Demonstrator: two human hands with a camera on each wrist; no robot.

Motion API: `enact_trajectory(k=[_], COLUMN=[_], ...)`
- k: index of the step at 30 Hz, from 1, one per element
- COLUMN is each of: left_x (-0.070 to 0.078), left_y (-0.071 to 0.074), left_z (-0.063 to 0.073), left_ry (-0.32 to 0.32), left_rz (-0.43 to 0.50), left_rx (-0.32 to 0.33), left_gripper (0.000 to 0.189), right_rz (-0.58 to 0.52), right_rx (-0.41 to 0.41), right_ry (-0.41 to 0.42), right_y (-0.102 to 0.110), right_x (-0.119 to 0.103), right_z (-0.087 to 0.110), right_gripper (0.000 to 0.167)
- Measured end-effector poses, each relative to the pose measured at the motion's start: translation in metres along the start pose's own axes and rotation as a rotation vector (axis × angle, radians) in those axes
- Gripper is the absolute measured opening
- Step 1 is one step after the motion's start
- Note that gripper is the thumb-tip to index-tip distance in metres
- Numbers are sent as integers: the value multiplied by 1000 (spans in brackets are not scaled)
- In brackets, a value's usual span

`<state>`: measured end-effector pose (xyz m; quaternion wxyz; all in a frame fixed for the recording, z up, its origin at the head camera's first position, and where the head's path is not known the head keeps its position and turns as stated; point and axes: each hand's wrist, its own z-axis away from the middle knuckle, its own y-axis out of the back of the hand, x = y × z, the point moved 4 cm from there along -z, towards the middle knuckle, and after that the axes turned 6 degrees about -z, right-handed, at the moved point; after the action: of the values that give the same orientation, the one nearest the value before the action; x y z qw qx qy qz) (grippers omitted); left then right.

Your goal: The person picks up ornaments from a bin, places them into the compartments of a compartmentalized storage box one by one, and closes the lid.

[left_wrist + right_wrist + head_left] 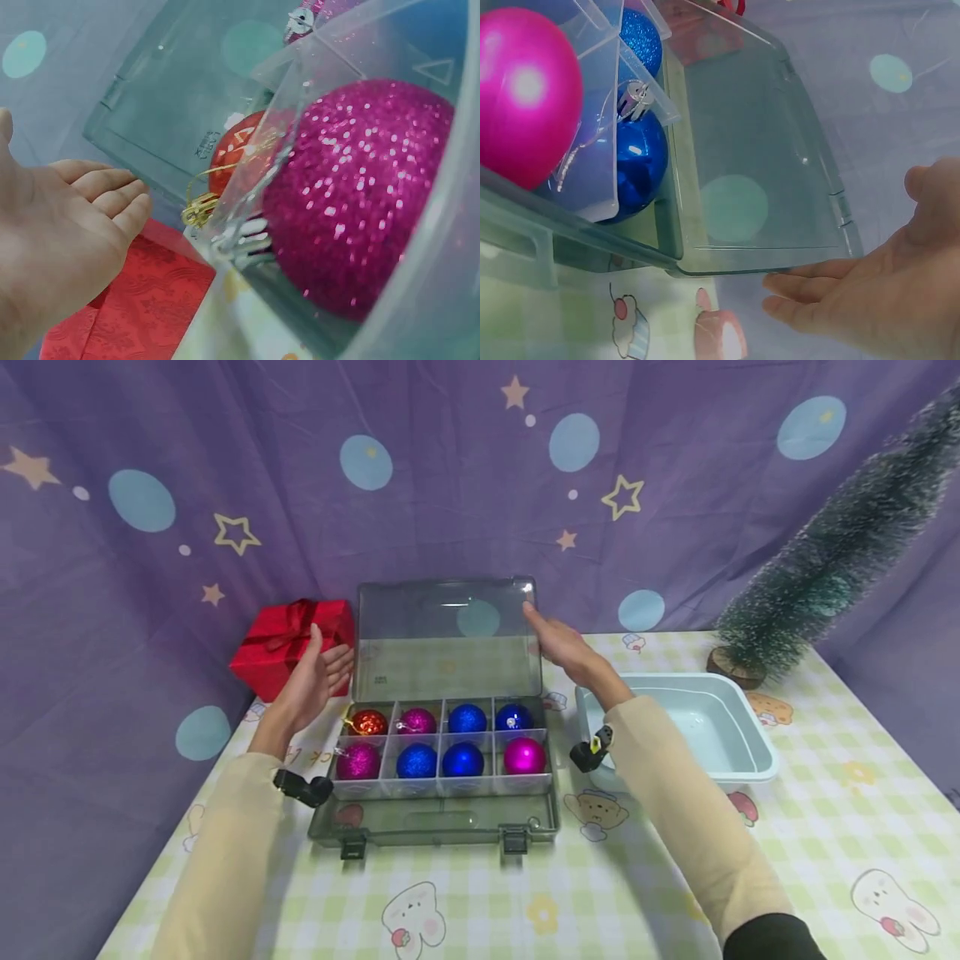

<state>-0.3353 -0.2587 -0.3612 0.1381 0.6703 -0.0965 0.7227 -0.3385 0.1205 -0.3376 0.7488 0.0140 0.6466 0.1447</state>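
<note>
A clear grey plastic case (435,822) lies on the table with its lid (450,664) raised at the back. Inside, a divided clear tray (408,788) carries one Christmas bauble per compartment, in two rows. The back row has an orange-red bauble (369,722), a magenta one and two blue ones; the front row runs from a glittery magenta bauble (360,199) through two blue ones to a smooth pink bauble (526,97). My right hand (564,650) has its straight fingers at the lid's right edge. Left of the lid, my left hand (309,687) is held with fingers extended, holding nothing.
A red gift box (262,647) with a ribbon stands behind my left hand. On the right are a pale blue basin (761,760), partly behind my right forearm, and a small frosted tree (817,568) on a wooden base. A purple patterned curtain (465,510) hangs behind the table.
</note>
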Motion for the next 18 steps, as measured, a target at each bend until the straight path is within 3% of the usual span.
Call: enact_trajectory(k=[10,18], left_x=[13,22], left_y=[1,0], left_z=[19,39], left_ry=[-24,-53], left_rz=[14,-34], left_rx=[-20,-35], left_gripper=[104,102], right_rz=[-39,40], right_rx=[-123,-169], right_ry=[103,182], right_y=[2,3], right_x=[-8,-9], right_z=[19,41], right_gripper=[88,87])
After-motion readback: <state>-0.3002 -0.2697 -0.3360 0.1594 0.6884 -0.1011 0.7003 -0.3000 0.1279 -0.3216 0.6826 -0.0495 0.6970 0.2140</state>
